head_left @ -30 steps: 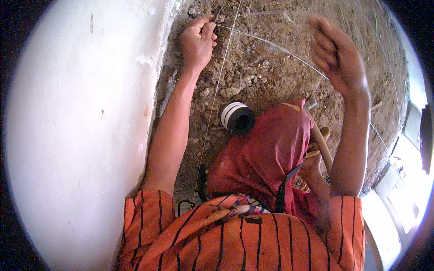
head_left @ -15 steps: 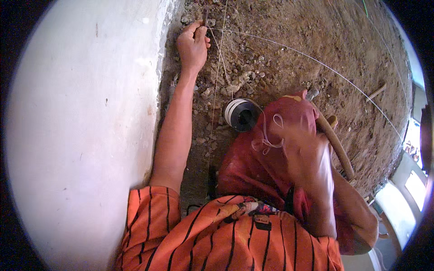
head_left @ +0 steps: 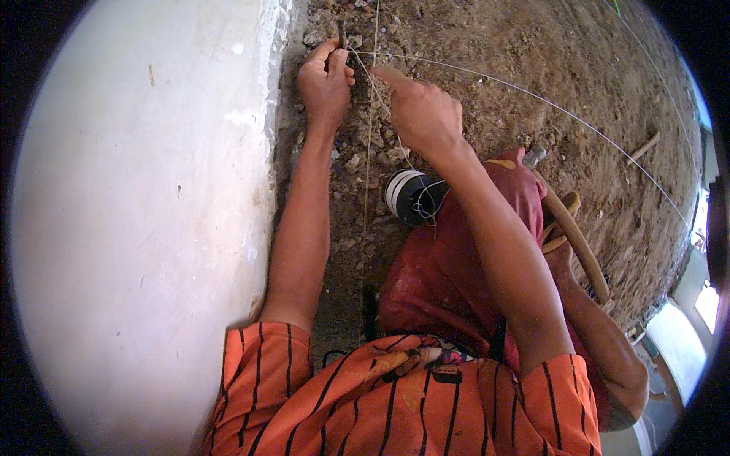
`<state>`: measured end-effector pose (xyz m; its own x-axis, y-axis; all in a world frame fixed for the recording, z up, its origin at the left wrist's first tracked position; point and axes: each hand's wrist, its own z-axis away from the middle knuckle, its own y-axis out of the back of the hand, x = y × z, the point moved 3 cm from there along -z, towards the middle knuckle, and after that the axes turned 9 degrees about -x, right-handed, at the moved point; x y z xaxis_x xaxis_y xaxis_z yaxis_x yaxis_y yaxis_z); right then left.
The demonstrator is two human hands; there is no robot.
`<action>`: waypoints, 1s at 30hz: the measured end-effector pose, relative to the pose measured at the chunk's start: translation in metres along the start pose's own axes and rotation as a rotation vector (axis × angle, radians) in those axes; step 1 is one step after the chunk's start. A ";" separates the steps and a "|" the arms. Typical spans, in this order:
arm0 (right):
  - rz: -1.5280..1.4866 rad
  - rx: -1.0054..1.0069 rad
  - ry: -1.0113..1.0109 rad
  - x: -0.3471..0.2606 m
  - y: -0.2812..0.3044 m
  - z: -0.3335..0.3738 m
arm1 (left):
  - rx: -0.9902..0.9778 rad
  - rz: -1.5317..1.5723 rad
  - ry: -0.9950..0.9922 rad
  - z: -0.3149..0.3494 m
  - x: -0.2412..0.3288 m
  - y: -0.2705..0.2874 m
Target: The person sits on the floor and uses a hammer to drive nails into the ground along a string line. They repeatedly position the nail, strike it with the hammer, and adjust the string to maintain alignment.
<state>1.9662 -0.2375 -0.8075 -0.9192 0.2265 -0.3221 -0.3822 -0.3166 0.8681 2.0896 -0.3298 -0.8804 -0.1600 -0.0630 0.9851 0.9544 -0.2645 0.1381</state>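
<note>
Beside the foot of the white wall, my left hand (head_left: 327,83) pinches a thin dark rod (head_left: 341,34) standing up from the rubble. White string (head_left: 363,67) runs from the rod toward my right hand (head_left: 426,114). That hand is closed, its thumb and forefinger reaching to the string; the exact grip is partly hidden. Below it lies a spool (head_left: 395,193) of white string with a black core, touching the red cloth (head_left: 456,273) over my leg. Loose loops of string (head_left: 427,209) hang across the spool's dark end.
The white wall (head_left: 152,228) rises close along my left arm. One taut line (head_left: 370,137) runs lengthwise past my hands; another (head_left: 547,99) crosses the soil to the right. A wooden-handled tool (head_left: 574,235) lies by my right leg. A stick (head_left: 643,148) rests farther right.
My right hand has moved from above the red cloth up and left to beside my left hand. The string loops now hang over the spool. My left hand stays on the rod.
</note>
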 end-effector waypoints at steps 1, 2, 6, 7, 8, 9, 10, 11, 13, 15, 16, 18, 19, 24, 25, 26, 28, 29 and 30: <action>-0.032 0.026 -0.006 0.000 0.000 0.000 | 0.001 0.010 -0.013 0.001 0.001 -0.001; -0.064 0.052 -0.012 -0.001 0.001 0.001 | 0.001 0.019 -0.026 0.002 0.003 -0.001; -0.189 0.179 0.002 -0.002 0.000 -0.002 | 0.003 0.019 0.002 0.001 -0.001 0.001; -0.208 0.219 0.000 -0.006 0.004 -0.005 | -0.014 0.049 0.008 0.002 -0.002 0.002; -0.227 0.259 0.000 -0.010 0.009 -0.008 | -0.030 0.079 0.015 0.002 -0.002 0.003; -0.245 0.298 0.000 -0.014 0.012 -0.011 | -0.041 0.050 0.031 0.002 -0.003 0.004; -0.216 0.286 -0.031 -0.015 0.012 -0.017 | -0.054 0.023 0.044 0.001 -0.003 0.004; -0.185 0.273 -0.062 -0.016 0.012 -0.024 | -0.065 -0.003 0.059 0.000 -0.004 0.004; -0.129 0.253 -0.088 -0.019 0.013 -0.030 | 0.011 -0.097 -0.025 0.003 0.002 0.002; -0.079 0.239 -0.080 -0.021 0.013 -0.033 | 0.084 -0.198 -0.162 0.001 0.004 0.002; -0.068 0.220 -0.077 -0.024 0.011 -0.035 | 0.125 -0.252 -0.255 -0.002 0.004 0.005; -0.046 0.183 -0.069 -0.027 0.007 -0.040 | 0.135 -0.255 -0.253 -0.002 -0.004 0.009; -0.093 0.185 -0.093 -0.022 0.007 -0.041 | 0.088 -0.197 -0.159 0.002 0.008 0.002; -0.271 0.192 -0.117 -0.011 0.003 -0.046 | 0.042 -0.121 -0.065 0.000 0.001 0.004; -0.294 0.213 -0.078 -0.010 0.002 -0.047 | 0.056 -0.129 -0.097 0.000 0.002 0.002; -0.318 0.234 -0.039 -0.008 0.002 -0.048 | 0.069 -0.136 -0.129 0.001 0.003 0.001; -0.340 0.197 0.020 -0.003 0.002 -0.050 | 0.035 -0.067 -0.078 0.000 0.001 -0.001; -0.339 0.139 0.040 0.001 0.003 -0.051 | 0.018 -0.031 -0.053 -0.001 0.000 -0.002; -0.338 0.082 0.059 0.006 0.004 -0.052 | 0.021 -0.020 -0.037 0.000 0.000 -0.002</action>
<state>1.9543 -0.2853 -0.8260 -0.7468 0.2515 -0.6157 -0.6592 -0.1578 0.7352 2.0877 -0.3297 -0.8807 -0.1699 -0.0227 0.9852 0.9563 -0.2451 0.1592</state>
